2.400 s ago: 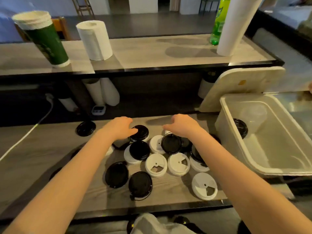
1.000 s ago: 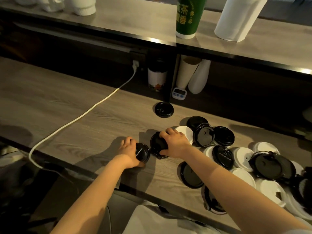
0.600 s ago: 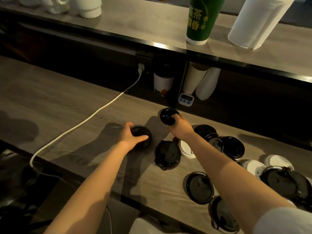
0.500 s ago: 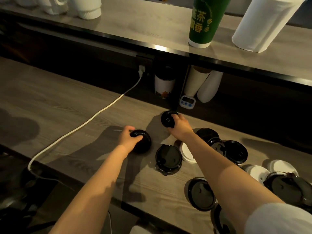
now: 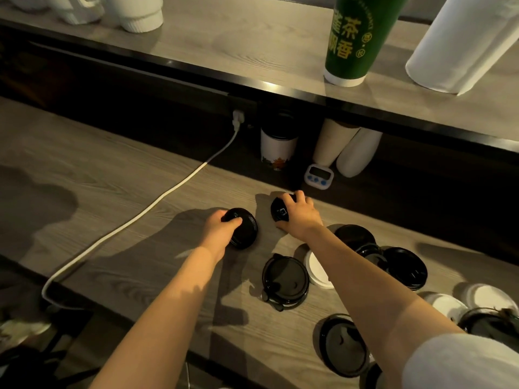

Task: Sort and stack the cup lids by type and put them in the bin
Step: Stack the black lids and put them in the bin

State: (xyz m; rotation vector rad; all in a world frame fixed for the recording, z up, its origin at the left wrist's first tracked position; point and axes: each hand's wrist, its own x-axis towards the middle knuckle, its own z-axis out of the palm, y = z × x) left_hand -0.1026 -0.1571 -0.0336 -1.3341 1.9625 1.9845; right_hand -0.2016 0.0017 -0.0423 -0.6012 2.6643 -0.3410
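Note:
My left hand (image 5: 220, 230) grips a black cup lid (image 5: 243, 229) that lies on the wooden counter (image 5: 118, 186). My right hand (image 5: 300, 216) holds a second small black lid (image 5: 279, 211), tilted up on its edge near the back of the counter. A larger black lid with a tab (image 5: 285, 277) lies flat between my forearms. A white lid (image 5: 316, 272) shows partly under my right arm. More black lids (image 5: 404, 266) and white lids (image 5: 490, 299) are scattered to the right. The bin is out of view.
A white power cable (image 5: 146, 213) crosses the counter from a wall plug (image 5: 238, 119). A small timer (image 5: 318, 176), a canister (image 5: 278, 148) and sleeved cup stacks (image 5: 345, 148) stand under the upper shelf. A green cup stack (image 5: 358, 37) and paper roll (image 5: 463, 43) stand above.
My right hand let go of the large tabbed lid, reached back and took the far small black lid. My left hand stayed on its black lid, shifting it slightly.

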